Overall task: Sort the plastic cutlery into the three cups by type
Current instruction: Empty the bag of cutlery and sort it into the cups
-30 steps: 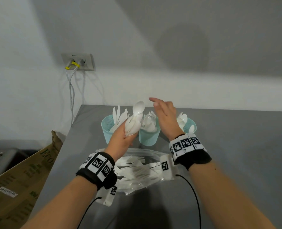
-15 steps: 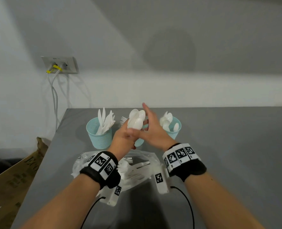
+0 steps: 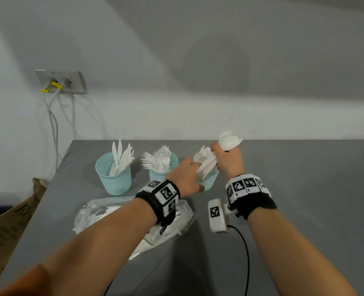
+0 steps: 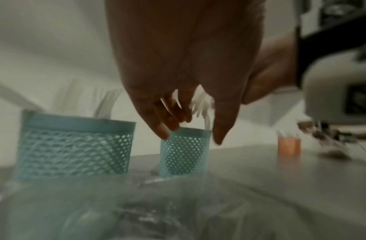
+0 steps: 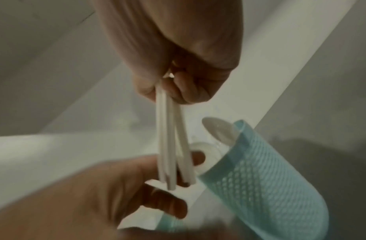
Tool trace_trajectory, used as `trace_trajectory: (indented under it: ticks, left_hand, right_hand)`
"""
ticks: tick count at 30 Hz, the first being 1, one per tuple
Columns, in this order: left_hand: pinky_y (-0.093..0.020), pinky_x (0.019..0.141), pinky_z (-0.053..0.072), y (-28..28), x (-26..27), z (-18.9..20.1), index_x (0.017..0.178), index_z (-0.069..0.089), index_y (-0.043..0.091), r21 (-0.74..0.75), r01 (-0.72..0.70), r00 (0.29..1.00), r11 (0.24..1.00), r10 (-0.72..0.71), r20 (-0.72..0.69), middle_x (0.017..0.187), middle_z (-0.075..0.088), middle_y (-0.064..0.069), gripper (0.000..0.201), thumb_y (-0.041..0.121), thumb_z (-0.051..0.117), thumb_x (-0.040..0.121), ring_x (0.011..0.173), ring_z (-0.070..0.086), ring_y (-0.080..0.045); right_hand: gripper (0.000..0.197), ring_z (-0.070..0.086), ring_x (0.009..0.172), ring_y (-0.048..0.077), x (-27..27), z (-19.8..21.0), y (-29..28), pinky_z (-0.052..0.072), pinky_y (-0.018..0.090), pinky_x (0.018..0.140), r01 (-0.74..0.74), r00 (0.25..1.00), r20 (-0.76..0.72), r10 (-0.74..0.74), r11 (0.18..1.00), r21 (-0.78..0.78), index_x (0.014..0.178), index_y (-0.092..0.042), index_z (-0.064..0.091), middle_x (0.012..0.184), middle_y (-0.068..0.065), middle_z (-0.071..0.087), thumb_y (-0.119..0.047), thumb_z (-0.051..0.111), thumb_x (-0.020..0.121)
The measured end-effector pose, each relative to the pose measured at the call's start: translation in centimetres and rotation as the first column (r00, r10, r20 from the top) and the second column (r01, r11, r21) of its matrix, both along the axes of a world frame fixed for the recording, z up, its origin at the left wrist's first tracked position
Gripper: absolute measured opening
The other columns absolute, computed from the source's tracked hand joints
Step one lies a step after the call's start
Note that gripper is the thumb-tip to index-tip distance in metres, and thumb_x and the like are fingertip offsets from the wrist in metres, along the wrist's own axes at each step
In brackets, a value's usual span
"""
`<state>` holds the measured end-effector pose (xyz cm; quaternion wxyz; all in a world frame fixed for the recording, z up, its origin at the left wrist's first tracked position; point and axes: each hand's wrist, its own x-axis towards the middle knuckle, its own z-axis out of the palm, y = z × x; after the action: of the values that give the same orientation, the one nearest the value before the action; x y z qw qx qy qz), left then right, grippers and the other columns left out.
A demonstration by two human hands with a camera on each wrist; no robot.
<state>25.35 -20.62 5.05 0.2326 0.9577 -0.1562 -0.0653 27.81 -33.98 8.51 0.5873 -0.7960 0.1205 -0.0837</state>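
Three teal mesh cups stand in a row: the knife cup (image 3: 114, 178), the fork cup (image 3: 155, 175) and the spoon cup (image 3: 210, 181). My right hand (image 3: 228, 161) grips a bundle of white spoons (image 3: 229, 141), bowls up, with their handles (image 5: 169, 138) slanting down to the spoon cup's (image 5: 260, 178) rim. My left hand (image 3: 185, 178) sits against that cup, its fingers (image 4: 163, 131) hanging fairly straight at the rim (image 4: 186, 131) around the handle ends. The hands hide much of the spoon cup in the head view.
A clear plastic bag (image 3: 104, 212) of unsorted cutlery lies in front of the cups, under my left forearm. The table's left edge (image 3: 55, 180) drops to a cardboard box (image 3: 6, 231). A wall socket (image 3: 61, 82) has cables hanging. A small orange object (image 4: 288, 146) stands further right.
The spoon bundle has passed from my left hand to my right and moved right, over the spoon cup. My left hand has dropped to that cup's rim.
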Motion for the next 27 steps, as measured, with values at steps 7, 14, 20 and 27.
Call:
trace_trajectory:
  ticks: [7,14,20,27]
  left_hand:
    - [-0.039,0.089,0.047,-1.4,0.7,-2.1,0.119,0.055,0.014,0.135,-0.028,0.966,0.990,-0.008,0.259,0.122,0.043,-0.007,0.038,0.036,0.059,0.088,0.116,0.039,-0.025]
    - [-0.032,0.087,0.041,-2.0,1.4,-2.4,0.112,0.060,0.008,0.001,-0.104,0.956,0.995,0.099,0.275,0.116,0.048,-0.010,0.031,0.029,0.054,0.090,0.112,0.042,-0.026]
    - [-0.029,0.092,0.039,-1.8,1.5,-2.5,0.108,0.065,0.012,-0.088,-0.114,0.957,0.990,0.133,0.257,0.116,0.048,-0.009,0.028,0.032,0.059,0.089,0.113,0.042,-0.024]
    - [-0.034,0.090,0.048,-0.6,-0.2,-1.4,0.117,0.056,0.017,-0.147,-0.096,0.967,0.984,0.127,0.221,0.121,0.047,-0.002,0.028,0.027,0.057,0.090,0.114,0.046,-0.018]
  right_hand:
    - [0.028,0.051,0.031,0.008,2.7,0.0,-2.6,0.051,0.027,0.055,0.176,0.984,0.005,-0.176,0.978,-0.111,0.067,-0.006,0.061,0.045,0.002,0.055,-0.028,0.065,0.084]
    - [0.024,0.064,0.058,0.026,2.2,-2.4,-1.6,0.056,0.033,0.064,-0.067,0.993,-0.118,0.025,0.927,-0.370,0.086,-0.002,0.066,0.072,0.016,0.069,-0.026,0.067,0.080]
    - [0.025,0.060,0.078,0.023,1.0,-3.7,-1.9,0.044,0.029,0.067,-0.165,0.981,-0.162,0.103,0.884,-0.436,0.093,-0.012,0.060,0.084,0.005,0.061,-0.024,0.073,0.076]
    - [0.050,0.045,0.092,0.010,-1.7,-3.7,-0.7,0.036,0.021,0.078,0.063,0.993,0.119,-0.025,0.944,-0.323,0.118,-0.012,0.049,0.117,0.002,0.039,-0.017,0.073,0.075]
